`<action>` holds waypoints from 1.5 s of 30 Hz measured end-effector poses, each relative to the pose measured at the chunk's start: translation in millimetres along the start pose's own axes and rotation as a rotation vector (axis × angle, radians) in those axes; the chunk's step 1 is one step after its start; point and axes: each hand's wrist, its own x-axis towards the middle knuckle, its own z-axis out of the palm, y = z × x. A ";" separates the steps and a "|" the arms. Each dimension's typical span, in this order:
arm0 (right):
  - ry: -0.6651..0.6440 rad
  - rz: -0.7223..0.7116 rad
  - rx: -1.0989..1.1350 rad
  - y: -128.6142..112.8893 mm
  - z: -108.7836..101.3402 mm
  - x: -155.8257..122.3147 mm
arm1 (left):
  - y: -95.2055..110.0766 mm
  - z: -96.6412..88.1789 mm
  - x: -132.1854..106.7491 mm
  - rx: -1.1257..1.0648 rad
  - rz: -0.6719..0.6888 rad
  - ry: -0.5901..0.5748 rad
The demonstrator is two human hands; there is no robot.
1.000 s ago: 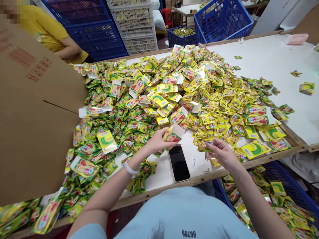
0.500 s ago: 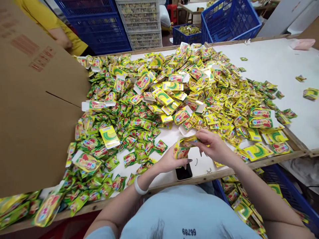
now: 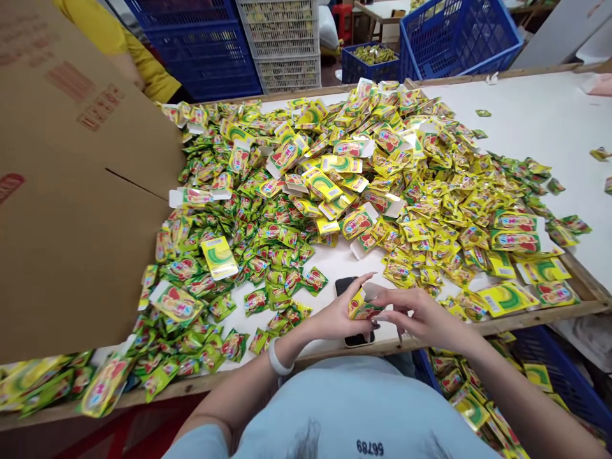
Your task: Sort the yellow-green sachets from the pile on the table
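Note:
Near the table's front edge, my left hand [image 3: 338, 317] is closed around a small yellow and green candy box [image 3: 367, 310]. The box stands with its white inner flap [image 3: 370, 291] up. My right hand [image 3: 415, 315] has its fingers pinched at the box's open end, touching the flap; the other fingers are curled. Beneath the box and my left hand lies a dark phone [image 3: 359, 340], partly hidden. Green candy packets [image 3: 314, 280] lie to the left, and yellow candy packets [image 3: 399, 273] lie beyond my right hand.
A large brown carton [image 3: 90, 210] stands at the left. Several filled boxes [image 3: 507, 296] lie at the right front edge. Below is a blue crate [image 3: 564, 376] with packed boxes. Across the table are stacked crates [image 3: 280, 32] and a person's yellow sleeve [image 3: 153, 67].
My right hand has come down to the box's open end; the packets it held above the box no longer show. Both hands and the box have moved nearer my body. The view has shifted slightly.

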 end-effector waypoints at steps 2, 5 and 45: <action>0.034 0.061 0.031 9.1 2.6 -7.8 | 0.3 0.3 0.9 0.115 0.044 0.010; 0.278 0.172 -0.008 31.9 -28.9 -27.6 | 4.3 -14.6 -1.3 0.440 0.166 0.146; 0.793 0.207 0.461 84.8 23.6 1.1 | 34.3 -54.4 97.1 1.108 0.423 0.641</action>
